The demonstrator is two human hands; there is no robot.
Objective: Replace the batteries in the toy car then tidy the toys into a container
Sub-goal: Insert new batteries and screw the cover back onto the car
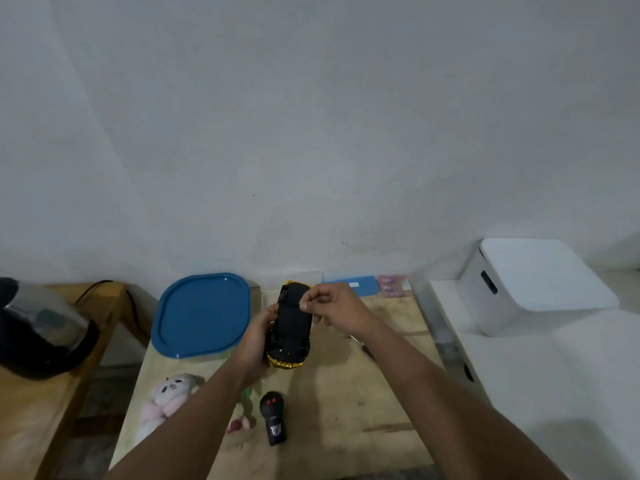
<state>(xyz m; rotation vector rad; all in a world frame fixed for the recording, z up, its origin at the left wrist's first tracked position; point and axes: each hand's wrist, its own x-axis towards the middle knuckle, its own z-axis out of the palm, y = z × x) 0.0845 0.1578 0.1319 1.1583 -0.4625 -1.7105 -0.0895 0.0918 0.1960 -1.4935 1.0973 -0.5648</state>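
Note:
A yellow toy car (290,327) is held upside down above the wooden table (363,393), its black underside facing me. My left hand (258,337) grips the car's left side. My right hand (332,306) hovers over the car's far end with thumb and fingers pinched together; whether something tiny sits between them I cannot tell. A container with a blue lid (202,315) stands left of the car. A black remote control (273,419) lies near me. A pink and white plush toy (169,398) lies at the left, partly under my left forearm.
A screwdriver (362,346) lies under my right forearm. A blue box (349,284) and a pack of batteries (393,285) sit at the table's back edge. A black kettle (41,330) stands on a side table at left. A white box (540,282) sits at right.

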